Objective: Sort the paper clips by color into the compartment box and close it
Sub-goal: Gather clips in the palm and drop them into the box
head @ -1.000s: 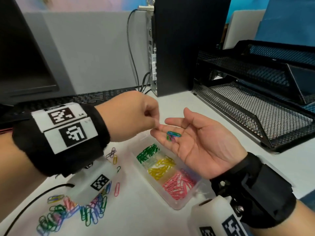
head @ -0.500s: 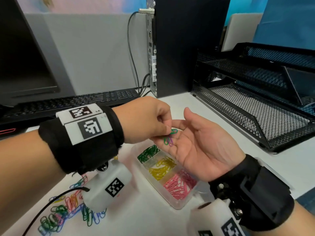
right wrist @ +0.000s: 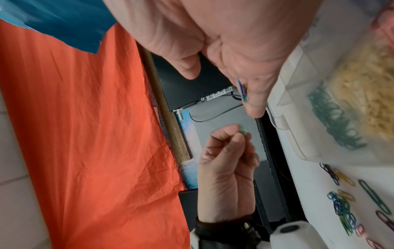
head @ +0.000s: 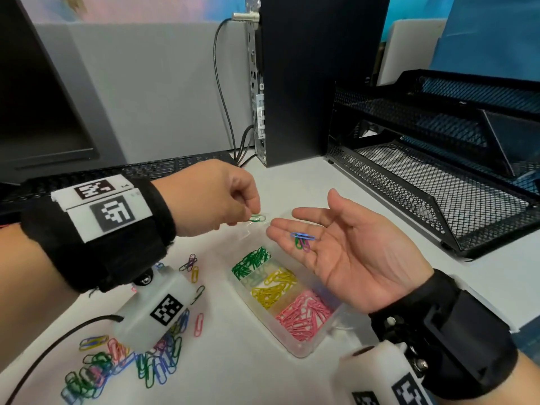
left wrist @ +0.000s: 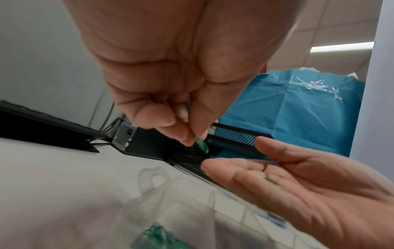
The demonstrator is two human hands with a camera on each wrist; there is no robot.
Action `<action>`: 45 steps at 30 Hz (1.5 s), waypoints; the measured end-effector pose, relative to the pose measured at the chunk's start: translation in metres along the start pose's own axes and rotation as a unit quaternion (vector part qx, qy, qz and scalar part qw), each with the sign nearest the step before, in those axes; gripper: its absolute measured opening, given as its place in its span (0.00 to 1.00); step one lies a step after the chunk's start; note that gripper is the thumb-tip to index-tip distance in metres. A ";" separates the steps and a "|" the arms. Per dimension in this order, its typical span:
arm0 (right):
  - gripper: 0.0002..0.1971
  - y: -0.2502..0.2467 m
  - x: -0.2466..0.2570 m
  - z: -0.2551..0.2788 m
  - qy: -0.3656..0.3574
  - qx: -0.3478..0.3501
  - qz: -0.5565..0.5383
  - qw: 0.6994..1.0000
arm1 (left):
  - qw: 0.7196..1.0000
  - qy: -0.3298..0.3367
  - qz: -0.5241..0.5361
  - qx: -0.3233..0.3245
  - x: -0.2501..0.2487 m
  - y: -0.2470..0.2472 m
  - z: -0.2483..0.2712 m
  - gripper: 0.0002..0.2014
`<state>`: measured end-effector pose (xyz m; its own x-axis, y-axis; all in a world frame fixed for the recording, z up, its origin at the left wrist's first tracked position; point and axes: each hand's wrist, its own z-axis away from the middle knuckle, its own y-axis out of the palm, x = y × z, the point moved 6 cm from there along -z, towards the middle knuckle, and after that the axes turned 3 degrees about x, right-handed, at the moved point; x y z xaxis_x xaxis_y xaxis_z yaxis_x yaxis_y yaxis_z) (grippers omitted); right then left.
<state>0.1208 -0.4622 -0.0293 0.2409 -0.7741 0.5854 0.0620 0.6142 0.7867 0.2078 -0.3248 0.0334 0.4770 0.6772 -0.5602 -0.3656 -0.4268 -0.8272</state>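
My left hand (head: pixel 233 206) pinches a green paper clip (head: pixel 257 218) between thumb and fingertips, just left of my right hand's fingertips; the same green clip (left wrist: pixel 202 146) shows in the left wrist view. My right hand (head: pixel 344 247) lies palm up with its fingers straight, carrying a blue, a green and a purple clip (head: pixel 302 240) on its fingers. Below both hands stands the clear compartment box (head: pixel 304 347), lid open, with green clips (head: pixel 251 262), yellow clips (head: pixel 273 287) and pink clips (head: pixel 304 315) in separate compartments. A mixed pile of loose clips (head: pixel 122 363) lies on the table at the lower left.
A black mesh paper tray (head: pixel 438 176) stands at the right, a black computer case (head: pixel 318 77) behind the box, a keyboard (head: pixel 163 166) and a monitor (head: pixel 35 83) at the left. A few single clips (head: pixel 194 271) lie between the pile and the box.
My left hand picked a green clip out of the right palm and drew it away to the left. The right hand stayed flat with the other clips on it.
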 end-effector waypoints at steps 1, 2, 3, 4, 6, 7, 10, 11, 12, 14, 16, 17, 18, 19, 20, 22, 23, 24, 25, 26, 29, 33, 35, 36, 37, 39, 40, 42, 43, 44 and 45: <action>0.30 -0.001 0.001 0.000 -0.001 -0.001 -0.003 1.000 | 1.000 -0.001 -0.023 -0.011 0.002 0.000 0.000 0.07; 0.29 -0.002 0.002 0.000 -0.002 -0.001 -0.006 1.000 | 0.999 0.006 -0.044 -0.025 -0.001 0.000 0.001 0.06; 0.29 -0.002 0.003 0.000 -0.004 0.000 -0.009 1.000 | 0.998 0.019 -0.057 -0.036 -0.007 0.000 0.003 0.04; 0.28 -0.002 0.003 -0.001 -0.006 0.000 -0.012 1.000 | 0.997 0.037 -0.061 -0.040 -0.016 0.002 0.005 0.04; 0.26 0.000 0.003 -0.001 -0.010 0.014 -0.023 1.000 | 0.995 0.072 -0.064 -0.023 -0.037 0.012 0.010 0.05; 0.27 0.001 0.002 -0.002 -0.010 0.028 -0.027 0.999 | 0.994 0.082 -0.073 -0.009 -0.047 0.019 0.013 0.07; 0.27 0.002 0.002 -0.001 -0.004 0.059 -0.003 0.998 | 0.984 0.102 -0.143 0.010 -0.065 0.037 0.014 0.09; 0.26 0.002 0.003 0.000 -0.007 0.061 0.001 0.998 | 0.981 0.105 -0.160 0.008 -0.068 0.040 0.013 0.09; 0.24 0.001 0.005 0.002 -0.010 0.061 0.001 0.998 | 0.980 0.107 -0.166 0.007 -0.069 0.043 0.011 0.08; 0.23 -0.001 0.008 0.005 -0.014 0.062 0.003 0.998 | 0.981 0.108 -0.162 0.012 -0.071 0.046 0.008 0.06; 0.22 -0.005 0.010 0.007 -0.015 0.054 0.005 0.998 | 0.978 0.114 -0.176 0.009 -0.075 0.049 0.006 0.04; 0.21 -0.007 0.012 0.009 -0.018 0.046 0.007 0.999 | 0.975 0.119 -0.186 0.006 -0.078 0.050 0.006 0.03; 0.21 -0.009 0.014 0.010 -0.024 0.038 0.008 0.999 | 0.973 0.124 -0.196 0.002 -0.081 0.051 0.004 0.03; 0.20 -0.010 0.016 0.011 -0.030 0.032 0.007 0.999 | 0.970 0.130 -0.205 -0.002 -0.084 0.052 0.003 0.03; 0.20 -0.012 0.019 0.013 -0.037 0.026 0.006 0.999 | 0.967 0.135 -0.215 -0.004 -0.088 0.053 0.002 0.03; 0.22 -0.017 0.025 0.016 -0.045 0.019 0.005 0.999 | 0.961 0.146 -0.234 -0.008 -0.094 0.056 -0.002 0.04; 0.24 -0.019 0.027 0.018 -0.047 0.017 0.006 0.999 | 0.958 0.152 -0.242 -0.009 -0.096 0.057 -0.004 0.05; 0.26 -0.022 0.029 0.019 -0.049 0.015 0.006 0.999 | 0.956 0.157 -0.248 -0.007 -0.099 0.059 -0.005 0.05; 0.26 -0.024 0.031 0.021 -0.050 0.014 0.004 0.999 | 0.954 0.162 -0.253 -0.003 -0.102 0.061 -0.007 0.06; 0.26 -0.026 0.032 0.023 -0.050 0.014 0.001 0.999 | 0.952 0.165 -0.257 0.002 -0.105 0.063 -0.008 0.07; 0.23 -0.031 0.035 0.028 -0.055 0.007 -0.001 0.998 | 0.946 0.169 -0.277 0.020 -0.113 0.072 -0.011 0.07; 0.21 -0.035 0.035 0.033 -0.056 0.002 -0.014 0.998 | 0.952 0.162 -0.257 0.023 -0.117 0.079 -0.016 0.07; 0.20 -0.038 0.035 0.035 -0.055 -0.004 -0.024 0.998 | 0.967 0.144 -0.206 0.032 -0.115 0.077 -0.018 0.09; 0.21 -0.039 0.035 0.035 -0.053 -0.004 -0.028 0.998 | 0.972 0.134 -0.190 0.041 -0.114 0.077 -0.019 0.09; 0.22 -0.040 0.035 0.036 -0.051 -0.002 -0.031 0.998 | 0.974 0.128 -0.183 0.049 -0.114 0.078 -0.020 0.09; 0.23 -0.041 0.035 0.038 -0.047 0.004 -0.035 0.998 | 0.972 0.128 -0.189 0.059 -0.115 0.081 -0.020 0.09; 0.23 -0.041 0.035 0.040 -0.047 0.006 -0.041 0.998 | 0.970 0.133 -0.198 0.058 -0.116 0.083 -0.020 0.09; 0.23 -0.043 0.037 0.041 -0.053 0.007 -0.052 0.997 | 0.966 0.146 -0.210 0.047 -0.118 0.085 -0.020 0.10; 0.24 -0.044 0.038 0.042 -0.057 0.008 -0.052 0.997 | 0.965 0.151 -0.211 0.040 -0.119 0.086 -0.020 0.10; 0.24 -0.045 0.038 0.041 -0.059 0.010 -0.049 0.997 | 0.965 0.154 -0.208 0.034 -0.119 0.086 -0.020 0.09; 0.24 -0.046 0.038 0.041 -0.059 0.012 -0.042 0.997 | 0.967 0.152 -0.202 0.032 -0.119 0.086 -0.020 0.09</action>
<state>0.0874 -0.5263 -0.0348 0.1193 -0.8363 0.5351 0.0545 0.5436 0.8376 0.1360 -0.4542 0.0282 0.8011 0.5686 -0.1869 -0.1446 -0.1192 -0.9823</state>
